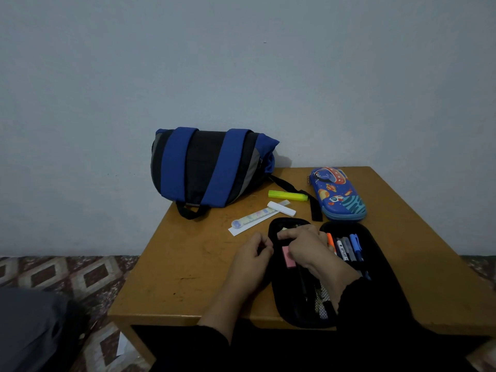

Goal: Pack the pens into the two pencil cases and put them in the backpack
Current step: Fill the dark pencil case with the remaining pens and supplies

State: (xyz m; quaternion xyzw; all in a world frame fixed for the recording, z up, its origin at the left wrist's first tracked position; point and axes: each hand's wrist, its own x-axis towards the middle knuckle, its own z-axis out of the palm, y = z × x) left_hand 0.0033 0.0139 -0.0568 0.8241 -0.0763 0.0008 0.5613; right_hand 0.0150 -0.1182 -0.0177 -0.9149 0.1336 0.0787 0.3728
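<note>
Fingers (288, 234) of the right hand (306, 245) press into the open black pencil case (375, 264), so seat items flat while the left hand (253, 251), loosely curled, steadies its rim.

Both hands (279, 248) work inside the open black pencil case (375, 264) on the table (188, 277)

wooden table (188, 264) | backpack (206, 167); highlighter (287, 195); ruler (257, 217); blue case (338, 194); open black case (386, 264)

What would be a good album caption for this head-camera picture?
Two hands, left and right, fill an open black pencil case beside a yellow highlighter, blue case and backpack.
</note>
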